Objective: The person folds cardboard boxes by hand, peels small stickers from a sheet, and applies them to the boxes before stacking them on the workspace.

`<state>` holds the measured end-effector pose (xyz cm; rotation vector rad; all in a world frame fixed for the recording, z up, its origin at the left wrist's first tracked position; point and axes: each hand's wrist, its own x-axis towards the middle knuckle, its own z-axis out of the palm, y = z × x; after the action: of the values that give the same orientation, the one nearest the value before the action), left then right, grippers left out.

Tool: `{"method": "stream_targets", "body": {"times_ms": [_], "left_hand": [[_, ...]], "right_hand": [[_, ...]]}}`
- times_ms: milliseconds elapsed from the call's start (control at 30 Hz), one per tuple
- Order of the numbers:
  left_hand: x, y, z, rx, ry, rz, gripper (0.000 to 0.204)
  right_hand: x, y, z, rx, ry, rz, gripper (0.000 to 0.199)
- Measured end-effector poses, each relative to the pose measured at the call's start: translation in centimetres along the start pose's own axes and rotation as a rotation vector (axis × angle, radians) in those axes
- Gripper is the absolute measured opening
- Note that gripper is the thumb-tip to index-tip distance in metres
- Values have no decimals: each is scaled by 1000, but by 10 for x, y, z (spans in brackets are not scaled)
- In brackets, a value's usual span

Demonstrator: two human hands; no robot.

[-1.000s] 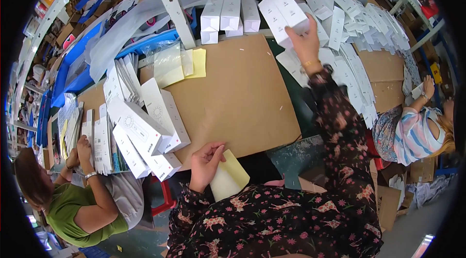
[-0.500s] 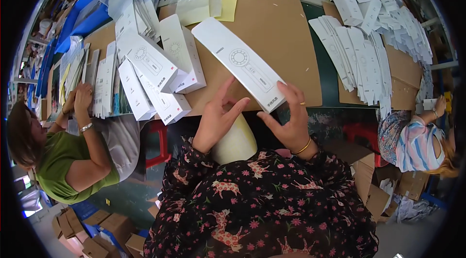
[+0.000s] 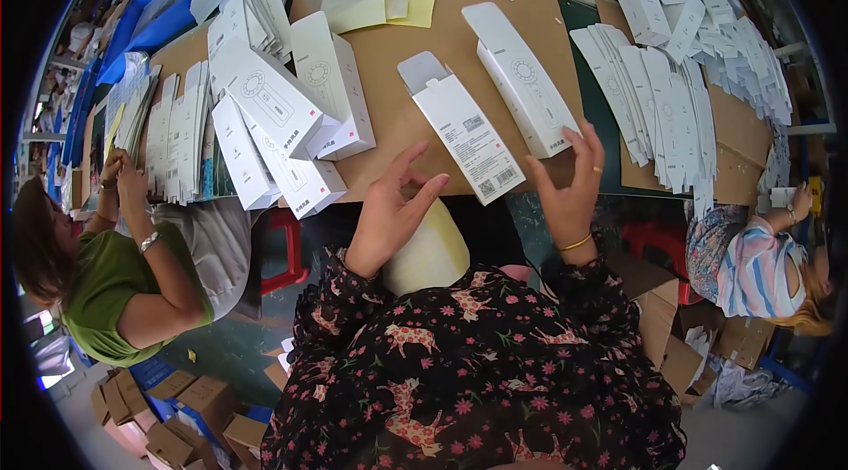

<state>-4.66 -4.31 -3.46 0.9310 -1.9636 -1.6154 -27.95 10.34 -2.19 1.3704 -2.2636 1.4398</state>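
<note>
A slim white carton (image 3: 523, 81) with a round line drawing on its face lies tilted on the brown cardboard, its far flap raised. My right hand (image 3: 570, 178) has its thumb and fingers at the carton's near end, closed about its corner. To its left rests a second white carton (image 3: 468, 139), printed panel up, its far flap standing open. Just left of that carton's near end is my left hand (image 3: 393, 214), thumb and fingers apart, holding nothing.
Several white cartons (image 3: 283, 121) are piled at the left. Flat folded cartons (image 3: 649, 108) fan out at the right. Yellow paper (image 3: 413, 3) lies at the back of the cardboard sheet (image 3: 389, 139). A co-worker in green (image 3: 132, 293) sits at the left, another person in stripes (image 3: 760, 267) at the right.
My right hand and the carton with the round drawing have moved right and slightly away. The second carton shows where the first one was. My left hand has hardly moved.
</note>
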Motion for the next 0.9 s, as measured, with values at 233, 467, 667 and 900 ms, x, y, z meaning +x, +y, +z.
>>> {"method": "stream_targets", "body": {"times_ms": [233, 467, 667, 900], "left_hand": [[-2, 18, -3, 38, -74, -96, 60], [-10, 38, -4, -61, 8, -84, 66], [-9, 54, -5, 195, 66, 65, 80], [3, 30, 5, 338, 124, 304, 86]], "right_hand": [[-16, -42, -7, -51, -230, -191, 56], [-15, -53, 10, 562, -315, 453, 43], [-7, -39, -4, 319, -612, 723, 37], [40, -10, -19, -309, -151, -191, 57]]}}
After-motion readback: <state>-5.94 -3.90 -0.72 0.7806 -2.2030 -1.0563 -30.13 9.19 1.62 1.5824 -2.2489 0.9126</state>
